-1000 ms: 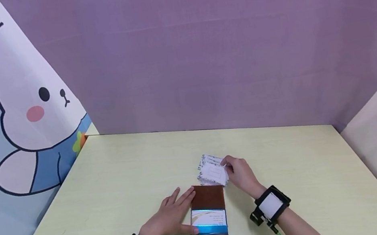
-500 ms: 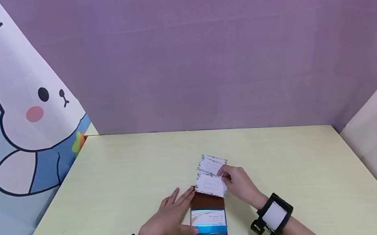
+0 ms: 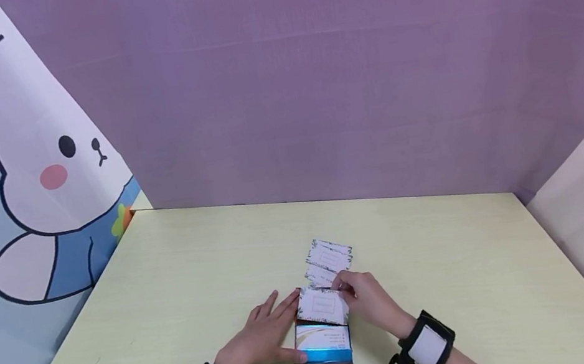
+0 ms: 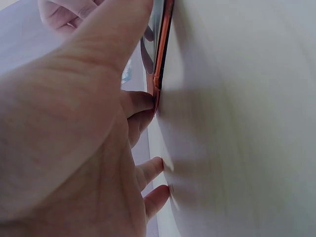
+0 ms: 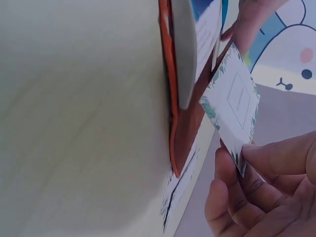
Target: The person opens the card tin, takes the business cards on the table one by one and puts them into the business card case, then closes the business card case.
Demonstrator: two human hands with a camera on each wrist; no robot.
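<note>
Right hand (image 3: pixel 369 302) pinching a white card with a leafy border (image 3: pixel 322 306) by its right edge, thumb and fingertips (image 5: pixel 276 155) closed on one corner in the right wrist view. Card held just above the open brown card case (image 3: pixel 324 344), over the case's raised flap, tilted and not yet lying flat. Behind it on the table (image 3: pixel 451 259), a small loose pile of matching cards (image 3: pixel 328 258), fanned slightly and just beyond the case.

Left hand (image 3: pixel 261 337) spread flat on the table, fingers straight and pressed against the case's left edge; thumb (image 4: pixel 113 49) lying along the orange-brown rim of the case in the left wrist view, lower fingertips touching the tabletop. Nothing gripped, only steadying pressure against the side.

Inside the case, a stack of cards with a blue and white face (image 3: pixel 323 337), nearest the person. Black straps with white patches on both wrists (image 3: pixel 426 344).

Farther out, pale yellow-green tabletop, a purple backdrop (image 3: pixel 310 78) behind, and a cartoon rabbit panel (image 3: pixel 35 170) on the left.
</note>
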